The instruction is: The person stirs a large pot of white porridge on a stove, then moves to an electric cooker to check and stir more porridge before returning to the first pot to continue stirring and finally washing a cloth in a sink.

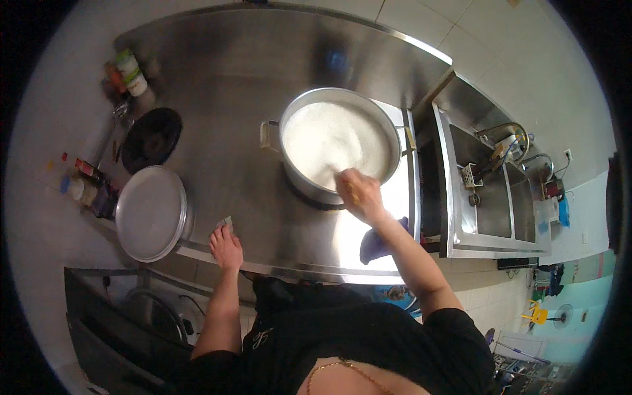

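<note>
A large metal pot [321,187] with two side handles stands on the stainless steel counter [247,163], holding a white, foamy liquid [335,138]. My right hand [359,193] is closed around the handle of a utensil at the pot's near rim; its lower end is hidden in the liquid. On the counter's front part rests my left hand [227,249], its fingers touching a small pale flat item [225,222] whose kind I cannot tell. A purple cloth [374,246] lies partly under my right forearm.
Left of my left hand sits a round metal lid or tray [150,212], with a dark round pan-like thing [153,139] behind it. Containers [132,74] and bottles line the left wall. A double sink [493,207] with taps stands at the right, beyond a gap.
</note>
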A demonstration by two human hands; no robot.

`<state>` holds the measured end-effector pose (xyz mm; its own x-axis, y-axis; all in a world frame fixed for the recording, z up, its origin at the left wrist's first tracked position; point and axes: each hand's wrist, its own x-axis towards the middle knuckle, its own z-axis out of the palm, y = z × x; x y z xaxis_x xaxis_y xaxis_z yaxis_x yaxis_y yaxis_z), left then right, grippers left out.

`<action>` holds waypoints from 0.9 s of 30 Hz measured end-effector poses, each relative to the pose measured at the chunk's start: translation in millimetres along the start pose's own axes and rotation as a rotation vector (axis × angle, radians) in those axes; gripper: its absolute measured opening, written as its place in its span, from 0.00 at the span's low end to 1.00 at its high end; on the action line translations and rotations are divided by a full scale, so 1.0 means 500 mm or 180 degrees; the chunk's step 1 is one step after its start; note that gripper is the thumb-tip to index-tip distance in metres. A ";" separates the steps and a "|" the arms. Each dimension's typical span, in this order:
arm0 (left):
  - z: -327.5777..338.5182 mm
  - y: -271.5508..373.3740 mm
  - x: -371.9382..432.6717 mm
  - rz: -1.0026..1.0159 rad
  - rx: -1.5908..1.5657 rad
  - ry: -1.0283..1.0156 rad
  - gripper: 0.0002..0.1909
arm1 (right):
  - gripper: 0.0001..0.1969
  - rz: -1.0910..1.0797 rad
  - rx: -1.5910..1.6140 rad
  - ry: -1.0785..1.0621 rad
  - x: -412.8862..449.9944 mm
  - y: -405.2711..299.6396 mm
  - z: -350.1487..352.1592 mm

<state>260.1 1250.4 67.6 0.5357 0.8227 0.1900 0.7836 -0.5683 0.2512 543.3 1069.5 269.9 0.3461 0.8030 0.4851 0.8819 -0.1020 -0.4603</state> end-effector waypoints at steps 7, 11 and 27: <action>-0.007 0.005 0.003 0.0002 0.0103 0.0039 0.18 | 0.03 0.0302 -0.0371 0.0045 -0.013 0.075 0.010; -0.003 0.013 0.001 -0.0071 0.0070 -0.0147 0.19 | 0.08 0.0180 0.0004 -0.0116 -0.017 0.048 0.022; -0.007 0.007 0.000 0.0085 -0.0072 0.0116 0.17 | 0.04 -0.0209 -0.0001 0.0063 -0.004 -0.010 0.003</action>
<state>261.5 1248.4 71.6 0.5443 0.8065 0.2311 0.7616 -0.5905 0.2669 537.7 1069.4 270.1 0.2937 0.7963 0.5288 0.9030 -0.0496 -0.4268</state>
